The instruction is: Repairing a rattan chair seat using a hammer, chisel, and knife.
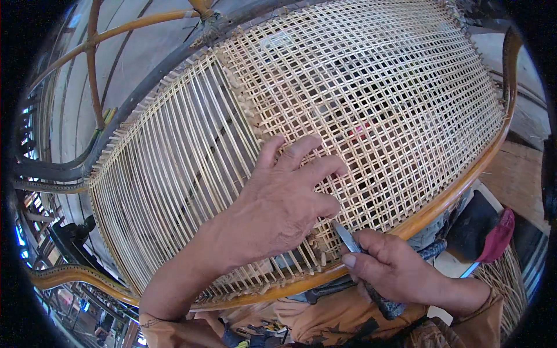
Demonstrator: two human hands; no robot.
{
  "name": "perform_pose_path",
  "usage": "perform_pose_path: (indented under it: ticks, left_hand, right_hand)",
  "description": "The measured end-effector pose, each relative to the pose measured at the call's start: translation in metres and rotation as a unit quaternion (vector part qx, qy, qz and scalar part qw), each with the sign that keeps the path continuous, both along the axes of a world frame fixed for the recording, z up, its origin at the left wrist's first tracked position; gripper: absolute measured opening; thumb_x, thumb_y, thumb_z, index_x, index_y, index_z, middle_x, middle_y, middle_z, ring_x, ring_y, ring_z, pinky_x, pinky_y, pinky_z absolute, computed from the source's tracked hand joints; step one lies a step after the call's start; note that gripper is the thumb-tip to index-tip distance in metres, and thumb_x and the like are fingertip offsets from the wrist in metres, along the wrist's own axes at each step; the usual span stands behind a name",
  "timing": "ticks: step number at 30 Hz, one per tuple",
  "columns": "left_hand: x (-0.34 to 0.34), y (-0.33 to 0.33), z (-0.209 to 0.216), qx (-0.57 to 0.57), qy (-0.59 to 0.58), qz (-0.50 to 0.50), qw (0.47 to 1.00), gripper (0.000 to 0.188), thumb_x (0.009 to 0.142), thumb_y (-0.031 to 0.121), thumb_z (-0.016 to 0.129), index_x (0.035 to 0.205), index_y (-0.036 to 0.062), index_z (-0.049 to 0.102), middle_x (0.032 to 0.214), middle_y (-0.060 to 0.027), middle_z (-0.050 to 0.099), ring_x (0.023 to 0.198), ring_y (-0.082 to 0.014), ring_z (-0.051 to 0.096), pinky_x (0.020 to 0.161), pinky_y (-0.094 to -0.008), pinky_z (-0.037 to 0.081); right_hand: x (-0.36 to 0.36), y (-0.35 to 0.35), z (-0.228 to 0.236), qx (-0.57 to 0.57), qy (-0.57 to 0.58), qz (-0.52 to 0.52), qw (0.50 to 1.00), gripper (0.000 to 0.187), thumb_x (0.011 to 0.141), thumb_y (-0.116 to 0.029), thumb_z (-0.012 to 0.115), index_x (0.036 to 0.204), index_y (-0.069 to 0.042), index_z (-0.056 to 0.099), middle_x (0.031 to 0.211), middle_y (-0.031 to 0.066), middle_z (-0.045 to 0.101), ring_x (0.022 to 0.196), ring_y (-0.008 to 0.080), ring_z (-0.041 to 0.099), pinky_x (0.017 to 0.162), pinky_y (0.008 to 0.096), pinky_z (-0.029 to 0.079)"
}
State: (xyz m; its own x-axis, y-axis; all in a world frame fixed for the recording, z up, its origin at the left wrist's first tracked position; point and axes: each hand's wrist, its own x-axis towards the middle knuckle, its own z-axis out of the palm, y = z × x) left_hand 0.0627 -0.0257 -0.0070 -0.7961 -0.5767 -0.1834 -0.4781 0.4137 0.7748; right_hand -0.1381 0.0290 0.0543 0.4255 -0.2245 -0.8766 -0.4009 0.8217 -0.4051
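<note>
Pale cane [406, 116] spans a varnished frame [451, 191] beneath both hands as I look on. Wrapped firmly, the right hand [390, 262] grips a knife [348, 238], its tip by the cane just beyond and left of that grip. Farther up and left, the left hand [284, 209] spreads curled fingers over the cane. Clean work here likely calls for a shallow blade, short strokes and fingertips well away from its edge.

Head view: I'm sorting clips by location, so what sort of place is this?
Probably a furniture workshop: a partly woven cane panel, a bladed tool in the right hand, and loose strips nearby.
</note>
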Motion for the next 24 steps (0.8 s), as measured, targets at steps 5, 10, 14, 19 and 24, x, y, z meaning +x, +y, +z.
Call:
perform_pose_path:
  ticks: [5,10,14,19,24]
  left_hand:
    - [-0.002,-0.001,0.002,0.016,-0.024,0.0,1.0,0.018,0.07,0.009,0.064,0.084,0.0185,0.067,0.125,-0.0029,0.047,0.125,-0.0339,0.033,0.099,-0.0522,0.023]
    - [-0.002,-0.004,0.004,0.008,-0.019,0.001,1.0,0.018,0.072,0.006,0.06,0.085,0.017,0.067,0.125,-0.0031,0.048,0.125,-0.0336,0.035,0.099,-0.0508,0.026]
    - [0.009,-0.019,0.0,-0.022,-0.031,0.057,0.998,0.019,0.073,0.004,0.058,0.087,0.0141,0.066,0.123,-0.0053,0.051,0.121,-0.032,0.039,0.1,-0.0452,0.03]
    - [0.016,-0.024,-0.009,-0.063,-0.026,0.107,0.992,0.018,0.073,0.004,0.058,0.086,0.0139,0.066,0.121,-0.0069,0.052,0.121,-0.0324,0.04,0.101,-0.0424,0.031]
    - [0.019,-0.023,-0.011,-0.087,-0.04,0.07,0.993,0.018,0.072,0.006,0.061,0.087,0.0163,0.067,0.122,-0.0059,0.052,0.122,-0.0341,0.039,0.101,-0.0454,0.03]
  right_hand:
    - [0.005,-0.018,0.007,0.175,-0.02,-0.128,0.976,0.022,0.096,-0.021,0.049,0.087,-0.002,0.048,0.071,0.0028,0.05,0.056,0.0116,0.053,0.05,0.0253,0.045]
    - [-0.001,-0.015,0.004,0.208,-0.036,-0.182,0.96,0.02,0.095,-0.021,0.05,0.09,-0.001,0.05,0.072,0.0022,0.05,0.056,0.0102,0.053,0.051,0.0244,0.045]
    - [-0.01,-0.027,0.008,0.058,-0.043,-0.021,0.997,0.018,0.095,-0.018,0.051,0.099,0.0,0.052,0.071,-0.0002,0.049,0.055,0.0066,0.05,0.051,0.0219,0.043]
    - [0.0,-0.035,-0.002,0.058,-0.026,-0.035,0.997,0.018,0.093,-0.017,0.053,0.097,0.0,0.053,0.069,-0.0011,0.051,0.055,0.0054,0.05,0.05,0.021,0.042]
    - [0.008,-0.038,-0.019,0.02,-0.013,-0.029,0.999,0.019,0.094,-0.019,0.051,0.089,-0.001,0.053,0.068,-0.0008,0.053,0.053,0.0056,0.05,0.049,0.0208,0.041]
